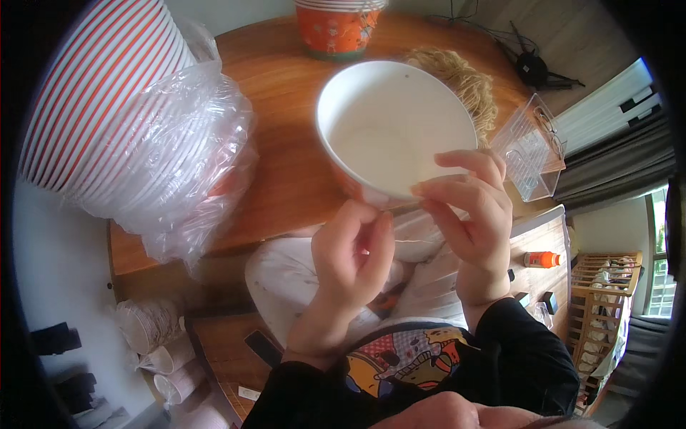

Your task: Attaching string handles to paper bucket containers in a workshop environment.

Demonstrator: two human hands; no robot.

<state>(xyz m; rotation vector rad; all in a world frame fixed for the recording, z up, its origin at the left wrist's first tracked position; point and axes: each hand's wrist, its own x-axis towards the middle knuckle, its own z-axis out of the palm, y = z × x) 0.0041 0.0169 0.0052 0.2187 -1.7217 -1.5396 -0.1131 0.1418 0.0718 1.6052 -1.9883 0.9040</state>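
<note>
Round white-lined orange paper tub (393, 129) stands by the front edge of the brown wooden table (279, 143), seemingly for reach, left hand (354, 257) apparently pinching thin pale thread (414, 241), right hand (471, 214) curled, grip unclear.

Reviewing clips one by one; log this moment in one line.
Left hand: curled, grip unclear; Right hand: at near rim of white bucket; Between hands: thin strand; Behind bucket: tan strand bundle; At left: bucket stack

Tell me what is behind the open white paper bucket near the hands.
Behind the white round paper bucket, a tan fibrous bundle shows at right; farther back stands a stack of orange paper buckets. What its wall covers cannot be seen.
</note>
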